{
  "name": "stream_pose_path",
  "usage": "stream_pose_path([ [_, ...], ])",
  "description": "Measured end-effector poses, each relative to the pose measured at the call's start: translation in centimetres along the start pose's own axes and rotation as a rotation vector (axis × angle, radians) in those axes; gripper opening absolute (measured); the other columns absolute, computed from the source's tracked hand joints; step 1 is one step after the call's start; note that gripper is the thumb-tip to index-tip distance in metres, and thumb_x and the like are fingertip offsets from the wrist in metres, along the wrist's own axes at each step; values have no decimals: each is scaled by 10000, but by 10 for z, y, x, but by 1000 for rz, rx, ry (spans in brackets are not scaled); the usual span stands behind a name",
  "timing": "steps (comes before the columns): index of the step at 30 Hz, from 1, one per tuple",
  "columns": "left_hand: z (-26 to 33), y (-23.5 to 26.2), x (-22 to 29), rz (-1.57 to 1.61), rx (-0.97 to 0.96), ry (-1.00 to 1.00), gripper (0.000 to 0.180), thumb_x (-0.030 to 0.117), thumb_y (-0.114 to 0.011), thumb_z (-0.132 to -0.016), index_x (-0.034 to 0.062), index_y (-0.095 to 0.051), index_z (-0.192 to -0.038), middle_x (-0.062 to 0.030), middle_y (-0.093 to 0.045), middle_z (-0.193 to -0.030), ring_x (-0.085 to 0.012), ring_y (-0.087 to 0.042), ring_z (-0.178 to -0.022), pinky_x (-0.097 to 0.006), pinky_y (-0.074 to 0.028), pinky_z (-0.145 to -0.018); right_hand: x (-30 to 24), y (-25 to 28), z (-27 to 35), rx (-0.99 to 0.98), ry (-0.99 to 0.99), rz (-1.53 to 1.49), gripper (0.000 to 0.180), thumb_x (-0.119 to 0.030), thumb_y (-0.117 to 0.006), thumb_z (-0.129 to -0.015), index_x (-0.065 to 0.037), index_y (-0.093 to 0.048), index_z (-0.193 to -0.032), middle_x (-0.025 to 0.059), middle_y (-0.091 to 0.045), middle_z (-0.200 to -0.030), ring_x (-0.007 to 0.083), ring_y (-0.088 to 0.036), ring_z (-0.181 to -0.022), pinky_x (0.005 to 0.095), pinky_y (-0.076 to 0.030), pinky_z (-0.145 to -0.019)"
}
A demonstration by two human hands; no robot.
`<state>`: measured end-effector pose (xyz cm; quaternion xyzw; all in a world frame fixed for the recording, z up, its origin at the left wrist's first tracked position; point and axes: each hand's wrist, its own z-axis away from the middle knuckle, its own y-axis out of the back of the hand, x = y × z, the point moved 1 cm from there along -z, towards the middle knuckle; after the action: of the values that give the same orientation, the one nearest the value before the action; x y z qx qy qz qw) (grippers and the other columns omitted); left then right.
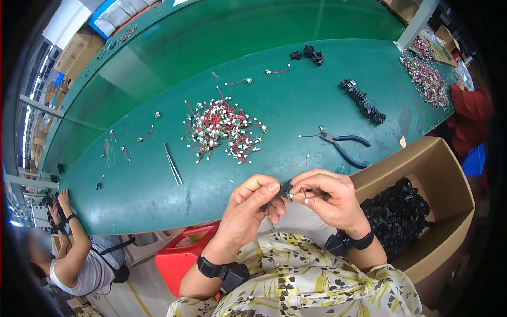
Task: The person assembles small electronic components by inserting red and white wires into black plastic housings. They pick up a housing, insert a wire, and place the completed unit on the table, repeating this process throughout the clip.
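My left hand [252, 206] and my right hand [328, 194] meet just past the near edge of the green table [158, 185]. Together they pinch a small black connector [285, 192] with a thin red wire [304, 193] at it. The left fingers grip the connector's left side. The right thumb and fingers press the wire end against it. A pile of red wires with white plugs [222, 128] lies on the table beyond my hands.
Blue-handled pliers [344, 145] and metal tweezers [172, 164] lie on the table. Black connectors sit in a row [363, 101] and fill a cardboard box [454, 185] at my right. A red bin [179, 259] is below. Another person [74, 259] sits at the left.
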<state>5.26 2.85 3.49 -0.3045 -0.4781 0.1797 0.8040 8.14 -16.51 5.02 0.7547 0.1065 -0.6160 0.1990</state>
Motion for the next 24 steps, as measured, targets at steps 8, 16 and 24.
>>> stream_pose_path([
  [8, -2, 6, 1, 55, -111, 160, 57, 55, -606, -923, 36, -596, -976, -90, -659, -916, -157, -657, -825, -263, -541, -728, 3, 13, -8, -157, 120, -7, 170, 76, -649, -786, 26, -674, -947, 125, -676, -959, 173, -666, -788, 269, -528, -614],
  [16, -5, 2, -19, 365, -120, 32, 346, -47, -618, -874, 79, -595, -1195, -89, -607, -1174, -197, -570, -1143, -341, -495, -969, 6, -11, 12, 300, 11, -8, 186, 59, -693, -774, 18, -692, -956, 91, -641, -923, 100, -613, -748, 215, -510, -638],
  [24, -5, 14, -30, 352, -130, -57, 435, -117, -633, -824, 93, -607, -1203, -111, -602, -1213, -198, -577, -1133, -343, -484, -1012, 5, -24, 14, 339, 66, -31, 215, 70, -706, -751, 29, -687, -961, 99, -613, -893, 128, -625, -758, 233, -530, -656],
])
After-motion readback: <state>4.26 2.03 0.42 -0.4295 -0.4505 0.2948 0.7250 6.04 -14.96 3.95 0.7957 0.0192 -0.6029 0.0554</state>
